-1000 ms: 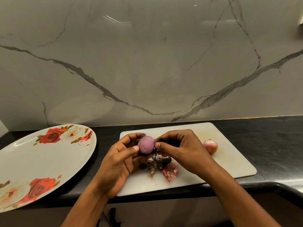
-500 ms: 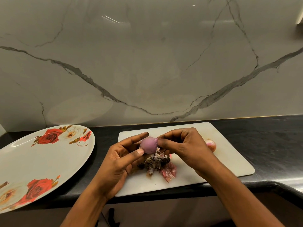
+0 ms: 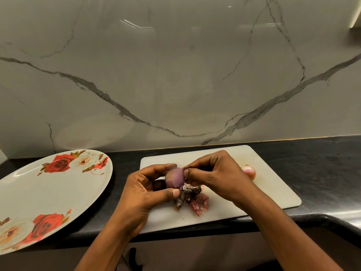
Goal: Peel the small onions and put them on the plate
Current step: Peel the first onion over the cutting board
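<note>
Head view: the purple onion is held at lower centre of the frame, clamped by the left hand and pinched at its right side by the right hand. Compared with a second ago, it has been turned slightly and looks nearly bare. The peelings lie beneath on the cutting board. The flowered plate, lower left, holds no onion yet; a second onion waits beside the right hand.

We count two small onions: one purple peeled onion at centre frame and one pinkish onion to its right. We see one white rectangular cutting board, one white oval plate with red roses at lower left, and one heap of dry peels.
</note>
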Tool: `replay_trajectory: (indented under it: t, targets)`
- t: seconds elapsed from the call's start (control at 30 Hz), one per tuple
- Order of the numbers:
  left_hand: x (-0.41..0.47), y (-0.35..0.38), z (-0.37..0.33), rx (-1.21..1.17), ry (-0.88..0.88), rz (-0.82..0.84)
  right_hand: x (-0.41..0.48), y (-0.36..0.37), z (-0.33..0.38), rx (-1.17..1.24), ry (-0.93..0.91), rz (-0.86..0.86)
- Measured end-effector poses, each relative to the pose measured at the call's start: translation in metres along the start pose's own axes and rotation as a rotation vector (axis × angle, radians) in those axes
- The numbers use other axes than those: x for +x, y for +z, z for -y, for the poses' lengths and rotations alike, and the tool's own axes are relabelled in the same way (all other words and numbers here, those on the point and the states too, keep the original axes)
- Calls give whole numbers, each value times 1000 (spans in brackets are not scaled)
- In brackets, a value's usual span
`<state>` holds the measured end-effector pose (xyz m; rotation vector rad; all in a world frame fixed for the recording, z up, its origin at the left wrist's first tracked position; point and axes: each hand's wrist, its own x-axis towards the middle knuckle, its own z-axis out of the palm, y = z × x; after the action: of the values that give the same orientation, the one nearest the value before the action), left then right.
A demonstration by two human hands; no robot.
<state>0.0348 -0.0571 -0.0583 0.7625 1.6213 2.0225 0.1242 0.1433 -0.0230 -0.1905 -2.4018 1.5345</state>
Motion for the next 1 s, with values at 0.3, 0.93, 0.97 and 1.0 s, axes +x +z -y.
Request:
replay_trajectory:
  t: [0.3, 0.93, 0.97, 1.0]
  targets:
    - [-2, 1, -1, 34, 20, -18, -4, 14, -6, -26, -57, -123]
    - [-2, 1, -10, -194, -116, 69, -5, 14, -4, 246, -35, -67]
    - [-3, 1, -10, -193, -112, 72, -5, 14, -4, 241, -35, -72]
    - [-3, 1, -10, -190, -110, 72, -5, 14, -4, 217, -43, -81]
